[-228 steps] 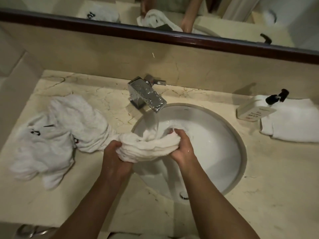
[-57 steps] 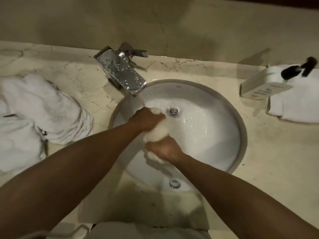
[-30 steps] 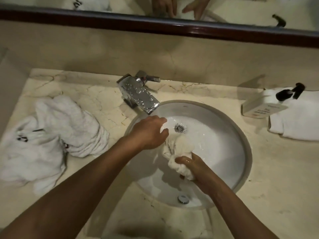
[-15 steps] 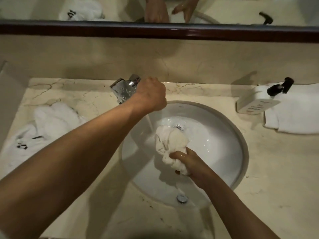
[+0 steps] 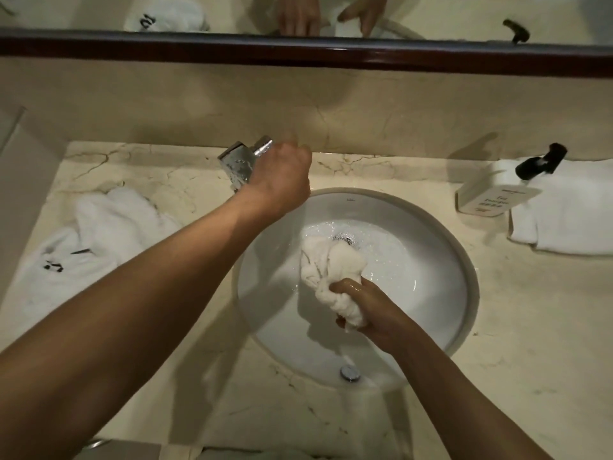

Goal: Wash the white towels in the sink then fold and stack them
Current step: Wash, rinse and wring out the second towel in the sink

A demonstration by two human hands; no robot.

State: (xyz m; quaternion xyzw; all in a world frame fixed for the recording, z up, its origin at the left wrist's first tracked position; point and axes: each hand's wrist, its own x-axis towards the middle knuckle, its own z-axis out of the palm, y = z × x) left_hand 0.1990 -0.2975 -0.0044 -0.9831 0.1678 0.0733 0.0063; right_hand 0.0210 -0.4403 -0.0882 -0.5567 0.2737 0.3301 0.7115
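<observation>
towel [image 5: 331,277]: wet, bunched, over sink [image 5: 464,260] basin near drain
right hand [image 5: 371,310]: fingers curled round its lower end
left hand [image 5: 282,180]: on tap [image 5: 238,164], fingers hidden, can't tell grip
step: washing, likely water control
next: wring, fold, stack by folded towel [image 5: 570,214] on bench [image 5: 530,327]

Left hand [image 5: 282,180] left the towel [image 5: 331,277] — now on the faucet [image 5: 240,164].

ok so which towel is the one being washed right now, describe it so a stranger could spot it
Start at the round white ceramic sink basin set into the beige marble counter. Inside it, just below the metal drain, the right hand grips a wet, bunched white towel. Unlike the dry crumpled white towels heaped left of the basin and the folded white towel on the right, it is wrung into a lump.
</observation>
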